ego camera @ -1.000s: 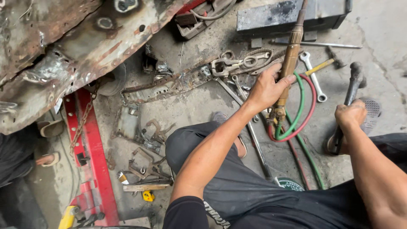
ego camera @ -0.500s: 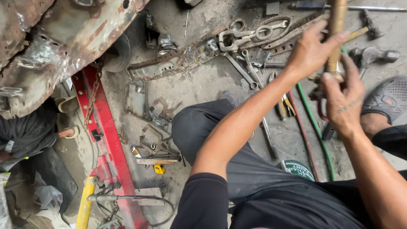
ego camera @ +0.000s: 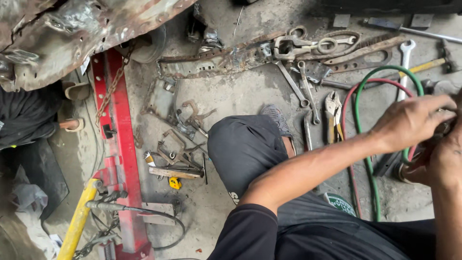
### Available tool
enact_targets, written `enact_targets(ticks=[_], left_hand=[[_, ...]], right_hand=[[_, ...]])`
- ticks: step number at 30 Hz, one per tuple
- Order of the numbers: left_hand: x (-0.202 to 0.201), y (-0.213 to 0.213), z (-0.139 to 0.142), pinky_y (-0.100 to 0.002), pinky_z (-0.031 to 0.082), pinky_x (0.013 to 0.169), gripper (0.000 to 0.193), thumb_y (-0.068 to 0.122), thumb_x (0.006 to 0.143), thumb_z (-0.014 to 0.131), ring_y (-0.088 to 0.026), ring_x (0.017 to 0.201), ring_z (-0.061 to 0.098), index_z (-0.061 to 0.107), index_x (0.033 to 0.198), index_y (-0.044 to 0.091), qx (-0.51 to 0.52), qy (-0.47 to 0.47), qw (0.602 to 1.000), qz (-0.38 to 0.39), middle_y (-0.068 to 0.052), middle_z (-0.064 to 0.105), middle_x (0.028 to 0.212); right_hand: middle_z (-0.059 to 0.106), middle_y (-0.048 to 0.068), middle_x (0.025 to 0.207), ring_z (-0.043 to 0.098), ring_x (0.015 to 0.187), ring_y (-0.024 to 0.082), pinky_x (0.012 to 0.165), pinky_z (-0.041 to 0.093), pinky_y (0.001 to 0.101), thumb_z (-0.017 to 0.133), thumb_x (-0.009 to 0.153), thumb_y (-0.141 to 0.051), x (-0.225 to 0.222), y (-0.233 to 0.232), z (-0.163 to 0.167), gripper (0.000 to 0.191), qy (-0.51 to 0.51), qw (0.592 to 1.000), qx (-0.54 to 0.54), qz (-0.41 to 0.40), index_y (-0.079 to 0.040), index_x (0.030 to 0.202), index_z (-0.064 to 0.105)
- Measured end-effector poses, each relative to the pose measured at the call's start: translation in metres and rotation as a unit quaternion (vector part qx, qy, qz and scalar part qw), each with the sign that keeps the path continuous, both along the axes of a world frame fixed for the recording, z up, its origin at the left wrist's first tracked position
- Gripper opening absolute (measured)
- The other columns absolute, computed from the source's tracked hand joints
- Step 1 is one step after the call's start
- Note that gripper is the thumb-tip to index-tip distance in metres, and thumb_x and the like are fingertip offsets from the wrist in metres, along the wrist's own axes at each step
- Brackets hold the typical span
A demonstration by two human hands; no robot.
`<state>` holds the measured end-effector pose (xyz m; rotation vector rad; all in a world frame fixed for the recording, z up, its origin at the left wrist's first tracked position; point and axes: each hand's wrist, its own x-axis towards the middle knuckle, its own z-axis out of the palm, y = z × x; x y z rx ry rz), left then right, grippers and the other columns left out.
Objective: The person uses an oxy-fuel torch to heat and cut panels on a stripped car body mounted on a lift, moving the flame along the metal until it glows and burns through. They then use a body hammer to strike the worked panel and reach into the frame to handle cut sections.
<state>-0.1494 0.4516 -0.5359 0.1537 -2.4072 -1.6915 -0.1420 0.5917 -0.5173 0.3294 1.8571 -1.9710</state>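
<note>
Left hand (ego camera: 414, 123) and right hand (ego camera: 445, 161) closing together over hoses (ego camera: 358, 103), right edge | grips unclear | pliers (ego camera: 333, 115) lying untouched on floor (ego camera: 240, 91)

Both hands (ego camera: 428, 139) meeting over green hose (ego camera: 365, 159), scattered wrenches (ego camera: 308, 91)

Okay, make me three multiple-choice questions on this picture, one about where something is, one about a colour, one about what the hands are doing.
1. Where do the pliers lie?
A. on the floor right of the knee
B. on the red frame
C. in a hand
2. What colours are the two hoses?
A. blue and black
B. green and red
C. both yellow
3. How are the left hand and right hand?
A. far apart
B. flat on the floor
C. close together at the hoses

A: they lie beside the wrenches. B: both loop together. C: the hands meet at the right edge.
</note>
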Motion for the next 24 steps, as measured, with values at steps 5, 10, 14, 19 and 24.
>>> enact_targets(ticks=[5,10,14,19,24], left_hand=[[0.005,0.012,-0.014,-0.035,0.061,0.073,0.033,0.028,0.102,0.061,-0.025,0.088,0.076,0.057,0.133,0.018,-0.052,0.027,0.998,0.017,-0.007,0.074,0.108],[0.006,-0.028,-0.045,-0.047,0.057,0.096,0.044,0.026,0.096,0.069,-0.038,0.113,0.07,0.061,0.137,0.013,-0.078,-0.054,0.993,0.064,-0.018,0.072,0.117],[0.028,-0.079,-0.086,-0.042,0.052,0.102,0.041,0.026,0.096,0.066,-0.036,0.119,0.068,0.065,0.133,0.007,-0.002,-0.221,0.975,0.003,-0.022,0.071,0.126],[0.041,-0.085,-0.107,-0.039,0.046,0.111,0.051,0.022,0.096,0.064,-0.032,0.131,0.061,0.056,0.144,0.007,0.061,-0.262,0.963,-0.023,-0.022,0.065,0.139],[0.035,-0.071,-0.12,-0.04,0.044,0.111,0.062,0.019,0.091,0.067,-0.033,0.134,0.057,0.052,0.151,0.011,0.075,-0.311,0.946,-0.046,-0.022,0.06,0.143]], right_hand=[[0.062,0.001,0.097,0.057,0.079,0.008,0.066,0.045,0.0232,0.059,0.118,-0.03,-0.004,-0.015,0.003,0.034,0.113,0.992,0.035,-0.034,-0.001,0.136,0.055],[0.067,0.011,0.119,0.065,0.102,0.015,0.087,0.055,0.031,0.068,0.112,-0.009,-0.03,-0.064,0.023,0.043,0.27,0.948,0.165,-0.02,0.005,0.148,0.051],[0.067,0.017,0.116,0.064,0.095,0.024,0.083,0.053,0.038,0.062,0.095,-0.003,-0.025,-0.108,0.026,0.059,0.184,0.958,0.214,-0.046,-0.002,0.152,0.047],[0.066,0.024,0.119,0.067,0.103,0.035,0.091,0.051,0.0456,0.064,0.086,-0.011,-0.024,-0.119,0.009,0.067,0.136,0.955,0.258,0.053,-0.005,0.151,0.047],[0.062,0.03,0.113,0.058,0.106,0.049,0.099,0.045,0.057,0.056,0.092,-0.012,-0.095,-0.063,-0.026,0.029,0.227,0.85,0.474,-0.036,0.007,0.114,0.058]])
